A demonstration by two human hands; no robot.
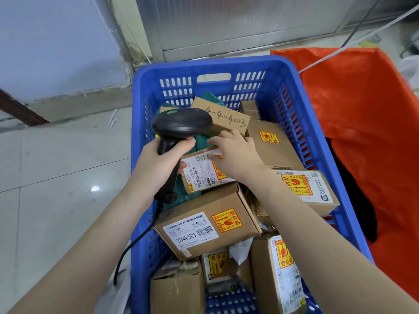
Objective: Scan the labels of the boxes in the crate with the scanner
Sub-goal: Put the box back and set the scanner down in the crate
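A blue plastic crate (313, 123) holds several brown cardboard boxes with white barcode labels and yellow-red fragile stickers. My left hand (158, 164) grips the handle of a black corded scanner (181, 125), whose head hangs over the crate's middle. My right hand (235, 155) rests on a small labelled box (199, 175) just under the scanner, fingers curled over its far edge. A larger box marked 12V4A-5525 (204, 225) lies below it. A box with handwritten "4-4-4003" (226, 118) leans at the back beside a green parcel (199, 143).
An orange bag (362, 114) stands open right of the crate. Pale tiled floor (56, 189) lies to the left. A metal door and wall close off the far side. The scanner's black cable (133, 243) hangs down the crate's left wall.
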